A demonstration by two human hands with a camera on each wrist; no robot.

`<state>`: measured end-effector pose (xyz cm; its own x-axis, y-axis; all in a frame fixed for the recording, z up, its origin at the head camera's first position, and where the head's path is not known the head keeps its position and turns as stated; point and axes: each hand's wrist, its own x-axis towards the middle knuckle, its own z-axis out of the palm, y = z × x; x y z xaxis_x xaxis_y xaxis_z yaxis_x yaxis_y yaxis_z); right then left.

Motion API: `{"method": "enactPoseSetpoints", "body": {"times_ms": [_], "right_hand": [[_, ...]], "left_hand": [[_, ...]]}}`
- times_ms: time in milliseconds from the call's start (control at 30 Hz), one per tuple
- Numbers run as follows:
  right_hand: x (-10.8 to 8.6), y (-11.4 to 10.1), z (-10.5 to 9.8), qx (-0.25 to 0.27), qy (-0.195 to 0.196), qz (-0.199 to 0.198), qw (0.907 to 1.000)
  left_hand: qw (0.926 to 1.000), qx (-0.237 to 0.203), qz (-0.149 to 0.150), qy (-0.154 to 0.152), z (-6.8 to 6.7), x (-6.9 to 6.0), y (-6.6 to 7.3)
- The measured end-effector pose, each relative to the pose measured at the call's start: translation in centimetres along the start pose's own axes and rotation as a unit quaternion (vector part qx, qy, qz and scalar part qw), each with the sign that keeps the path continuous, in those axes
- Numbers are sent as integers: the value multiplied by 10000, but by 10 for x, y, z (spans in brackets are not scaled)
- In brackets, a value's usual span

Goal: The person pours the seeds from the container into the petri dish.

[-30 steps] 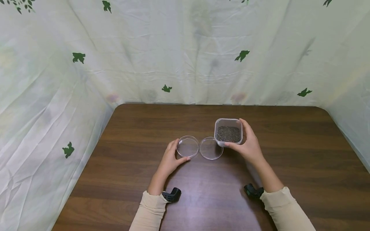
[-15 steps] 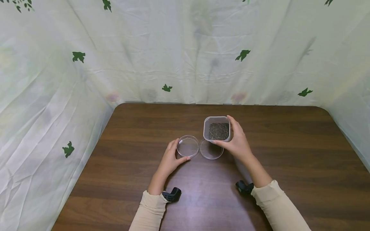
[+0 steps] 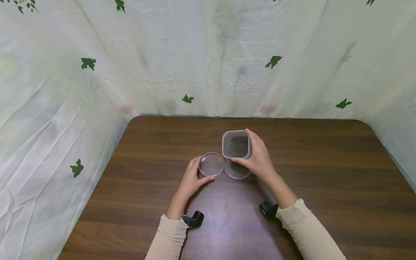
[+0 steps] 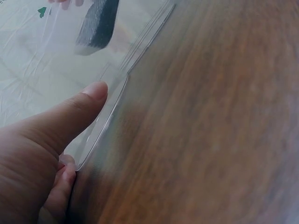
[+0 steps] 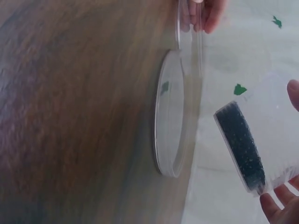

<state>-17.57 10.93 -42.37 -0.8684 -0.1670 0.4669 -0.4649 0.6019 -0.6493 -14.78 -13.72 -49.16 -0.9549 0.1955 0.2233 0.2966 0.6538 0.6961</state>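
Two clear round petri dish halves lie side by side on the table, rims touching or nearly so. My left hand holds the left dish at its rim, thumb at the near side and fingers at the far side. Just above and behind the right dish, my right hand grips a translucent square plastic tub off the table. Dark granular material like soil covers the tub's bottom. In the right wrist view the tub leans, with the dark layer along its base.
A brown wood-grain table spreads out around the hands. White cloth with green leaf-like prints hangs behind it and at the sides. Each wrist wears a black camera, one at the left cuff.
My right hand has carried the tub leftward and slightly away from me, from beside the right dish to behind the dishes, and it tilts a little more. My left hand stays still.
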Motion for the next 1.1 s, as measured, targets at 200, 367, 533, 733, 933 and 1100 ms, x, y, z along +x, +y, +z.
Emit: {"method": "enactPoseSetpoints", "body": {"times_ms": [200, 367, 533, 733, 933, 1100], "right_hand": [[2, -1, 7, -164, -140, -206, 9996], [4, -4, 12, -233, -219, -465, 9984], [5, -7, 15, -383, -209, -721, 9964], [6, -11, 19, -591, -246, -897, 9939], [6, -14, 22, -798, -314, -975, 9915], [6, -15, 24, -940, -385, -1084, 9889]], "left_hand": [[10000, -26, -14, -5, 0, 0, 0], [10000, -8, -31, -4, 0, 0, 0], [10000, -24, 13, 15, 0, 0, 0], [10000, -16, 42, 46, 0, 0, 0], [10000, 12, -4, 5, 0, 0, 0], [10000, 14, -11, -13, 0, 0, 0]]}}
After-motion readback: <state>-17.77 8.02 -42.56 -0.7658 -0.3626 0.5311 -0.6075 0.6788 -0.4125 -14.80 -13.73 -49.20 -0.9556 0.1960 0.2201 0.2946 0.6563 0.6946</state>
